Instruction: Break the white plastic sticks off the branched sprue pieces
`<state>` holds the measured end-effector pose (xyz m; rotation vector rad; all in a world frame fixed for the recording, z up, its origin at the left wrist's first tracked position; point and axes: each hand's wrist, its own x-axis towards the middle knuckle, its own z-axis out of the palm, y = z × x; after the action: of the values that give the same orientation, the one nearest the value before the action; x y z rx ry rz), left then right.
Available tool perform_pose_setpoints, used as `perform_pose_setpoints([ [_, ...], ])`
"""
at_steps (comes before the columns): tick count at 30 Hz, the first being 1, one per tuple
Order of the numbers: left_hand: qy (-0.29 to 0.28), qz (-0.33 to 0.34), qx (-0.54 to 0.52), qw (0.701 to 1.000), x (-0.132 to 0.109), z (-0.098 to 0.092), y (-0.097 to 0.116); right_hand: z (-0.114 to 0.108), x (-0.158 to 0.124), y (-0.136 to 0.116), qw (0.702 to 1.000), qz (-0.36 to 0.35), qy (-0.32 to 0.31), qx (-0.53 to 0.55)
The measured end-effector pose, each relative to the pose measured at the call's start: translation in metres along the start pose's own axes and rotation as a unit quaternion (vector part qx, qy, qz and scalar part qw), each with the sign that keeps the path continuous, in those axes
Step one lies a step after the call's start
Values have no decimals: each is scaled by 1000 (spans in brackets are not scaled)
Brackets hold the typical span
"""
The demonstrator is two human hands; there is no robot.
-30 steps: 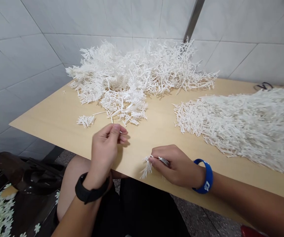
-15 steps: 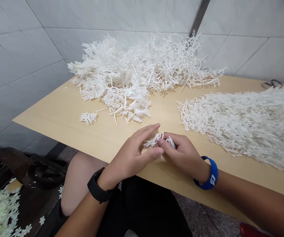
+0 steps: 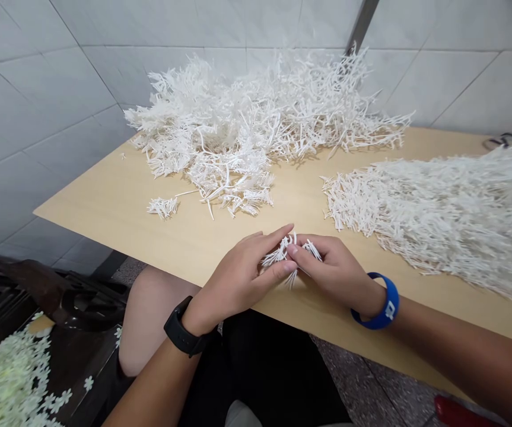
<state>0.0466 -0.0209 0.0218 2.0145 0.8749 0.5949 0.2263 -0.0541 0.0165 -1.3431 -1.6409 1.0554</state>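
Above the near edge of the table, my left hand [image 3: 244, 270] curls around a small bunch of thin white branched sprigs [image 3: 276, 255], thumb and fingers on either side of it. My right hand [image 3: 333, 267] pinches white sprigs between thumb and forefinger, and more tips [image 3: 312, 249] stick out behind its thumb. The two hands meet at the bunch, and a few strands point down between them. Just where each finger presses is partly hidden.
A tangled heap of white branched pieces [image 3: 247, 118] lies at the back of the wooden table [image 3: 117, 207]. One small clump [image 3: 163, 207] sits left. A pile of short white sprigs [image 3: 451, 213] spreads at right. Small pale flowers [image 3: 10, 379] lie low at left, by a dark chair.
The view has shifted slightly, so the table and piles sit a little higher and further right. Both hands stay together on the white sprigs, with little change of grip.
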Motion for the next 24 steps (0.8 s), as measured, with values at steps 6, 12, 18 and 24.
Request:
perform_pose_setpoints([
  [6, 32, -5, -42, 999, -1, 2, -2, 0, -1, -2, 999, -14, -20, -29],
  [12, 58, -18, -72, 996, -2, 1, -3, 0, 0, -3, 999, -20, -23, -38],
  [18, 57, -10, -69, 996, -4, 1, -4, -1, 0, -2, 997, -31, -34, -57],
  [24, 51, 8, -74, 996, -5, 2, -6, -1, -1, 1, 998, -33, -33, -53],
])
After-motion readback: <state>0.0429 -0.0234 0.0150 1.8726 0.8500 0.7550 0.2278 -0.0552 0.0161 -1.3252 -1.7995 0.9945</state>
